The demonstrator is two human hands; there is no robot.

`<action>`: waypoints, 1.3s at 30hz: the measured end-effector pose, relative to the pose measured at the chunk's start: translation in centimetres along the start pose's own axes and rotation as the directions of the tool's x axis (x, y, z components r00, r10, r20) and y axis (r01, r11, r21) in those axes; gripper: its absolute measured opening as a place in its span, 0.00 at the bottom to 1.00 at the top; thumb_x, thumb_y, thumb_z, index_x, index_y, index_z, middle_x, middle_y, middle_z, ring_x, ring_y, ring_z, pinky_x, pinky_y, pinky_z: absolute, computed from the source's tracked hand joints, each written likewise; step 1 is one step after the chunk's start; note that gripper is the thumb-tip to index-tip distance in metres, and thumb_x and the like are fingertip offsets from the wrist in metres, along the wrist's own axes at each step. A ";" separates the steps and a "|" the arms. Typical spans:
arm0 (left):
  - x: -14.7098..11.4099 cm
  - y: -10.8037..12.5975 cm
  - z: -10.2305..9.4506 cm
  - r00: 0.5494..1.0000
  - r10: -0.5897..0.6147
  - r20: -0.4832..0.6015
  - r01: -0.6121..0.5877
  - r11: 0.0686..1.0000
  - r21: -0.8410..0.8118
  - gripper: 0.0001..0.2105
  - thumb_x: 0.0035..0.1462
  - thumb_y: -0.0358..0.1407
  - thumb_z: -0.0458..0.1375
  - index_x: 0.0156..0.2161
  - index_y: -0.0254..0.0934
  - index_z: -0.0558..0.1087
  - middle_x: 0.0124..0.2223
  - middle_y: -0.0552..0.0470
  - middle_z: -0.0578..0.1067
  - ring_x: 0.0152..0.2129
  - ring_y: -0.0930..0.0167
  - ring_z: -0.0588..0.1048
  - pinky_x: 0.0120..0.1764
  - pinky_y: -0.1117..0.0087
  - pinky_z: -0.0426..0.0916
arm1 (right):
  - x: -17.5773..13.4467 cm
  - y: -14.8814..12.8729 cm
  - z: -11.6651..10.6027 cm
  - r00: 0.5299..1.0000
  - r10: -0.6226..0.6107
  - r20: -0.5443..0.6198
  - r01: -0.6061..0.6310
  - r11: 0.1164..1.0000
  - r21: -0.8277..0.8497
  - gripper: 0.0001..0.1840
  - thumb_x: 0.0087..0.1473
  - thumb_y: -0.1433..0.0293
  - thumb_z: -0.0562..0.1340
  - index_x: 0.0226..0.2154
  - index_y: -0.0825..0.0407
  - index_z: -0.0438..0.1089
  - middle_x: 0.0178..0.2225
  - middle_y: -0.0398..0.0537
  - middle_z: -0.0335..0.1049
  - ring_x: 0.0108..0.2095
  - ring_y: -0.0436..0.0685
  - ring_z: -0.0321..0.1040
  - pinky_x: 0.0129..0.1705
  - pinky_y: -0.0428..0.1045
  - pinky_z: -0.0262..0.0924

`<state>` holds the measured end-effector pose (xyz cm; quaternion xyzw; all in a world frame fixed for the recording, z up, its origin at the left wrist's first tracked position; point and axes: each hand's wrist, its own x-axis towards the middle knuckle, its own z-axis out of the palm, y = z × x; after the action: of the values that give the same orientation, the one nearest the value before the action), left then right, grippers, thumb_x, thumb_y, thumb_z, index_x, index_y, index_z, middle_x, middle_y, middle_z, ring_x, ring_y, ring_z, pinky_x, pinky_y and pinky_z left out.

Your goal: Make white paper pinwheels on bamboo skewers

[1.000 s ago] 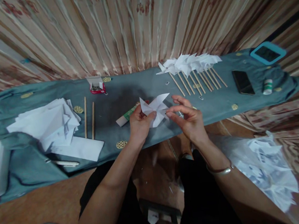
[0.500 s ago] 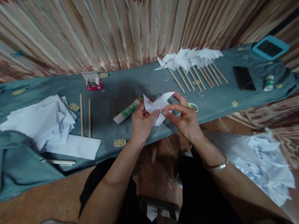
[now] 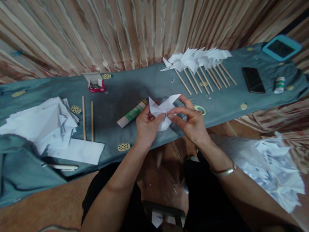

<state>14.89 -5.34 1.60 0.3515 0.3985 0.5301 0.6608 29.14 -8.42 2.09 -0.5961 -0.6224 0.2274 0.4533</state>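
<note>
A white folded paper pinwheel (image 3: pixel 162 107) is held up between my hands over the front part of the cloth-covered table. My left hand (image 3: pixel 147 127) grips it from the left, its thumb pressed near the centre and its fingers partly behind the paper. From the right, my right hand (image 3: pixel 192 123) pinches thumb and index finger together at the pinwheel's middle, where a tiny dark spot shows; what that is I cannot make out. A glue stick (image 3: pixel 131 115) lies just beyond my left hand. Scissors with a green handle (image 3: pixel 200 109) lie partly hidden behind my right hand.
Finished pinwheels on sticks (image 3: pixel 192 59) lie in a row at the back. To the left are a paper pile (image 3: pixel 40 121), two wooden sticks (image 3: pixel 84 117) and a red box of small metal pieces (image 3: pixel 96 86). A phone (image 3: pixel 253 80) rests right; a bag of paper (image 3: pixel 271 170) sits below.
Both hands keep nearly the same hold on the pinwheel. The view has shifted very slightly; nothing else visibly differs.
</note>
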 end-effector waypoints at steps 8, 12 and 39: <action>0.0 -0.1 -0.1 1.000 0.003 0.007 -0.003 1.000 -0.002 0.19 0.37 0.31 0.68 0.39 0.36 0.75 0.30 0.55 0.78 0.27 0.71 0.75 0.33 0.69 0.69 | 0.0 -0.2 -0.1 1.000 0.015 -0.015 -0.015 0.999 0.030 0.07 0.51 0.61 0.66 0.31 0.47 0.77 0.58 0.47 0.63 0.61 0.62 0.58 0.64 0.62 0.49; -0.1 0.1 0.1 1.000 -0.003 -0.004 0.003 1.000 0.018 0.18 0.37 0.31 0.68 0.39 0.37 0.75 0.30 0.55 0.78 0.28 0.70 0.75 0.33 0.70 0.69 | 0.0 -0.2 -0.1 1.000 0.018 -0.017 -0.018 1.000 0.012 0.08 0.52 0.61 0.66 0.31 0.47 0.77 0.58 0.47 0.63 0.61 0.62 0.57 0.63 0.61 0.50; 0.6 -0.9 -1.0 0.991 0.128 0.039 -0.133 0.935 0.329 0.23 0.42 0.36 0.66 0.47 0.33 0.73 0.39 0.49 0.79 0.34 0.67 0.77 0.40 0.66 0.71 | 0.2 0.5 1.3 0.924 0.370 0.092 -0.376 0.844 0.382 0.11 0.37 0.58 0.70 0.24 0.46 0.77 0.55 0.48 0.68 0.61 0.63 0.58 0.63 0.60 0.46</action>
<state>14.41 -4.89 0.26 0.4878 0.4520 0.4952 0.5591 28.34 -7.76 1.09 -0.6007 -0.4397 0.4357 0.5059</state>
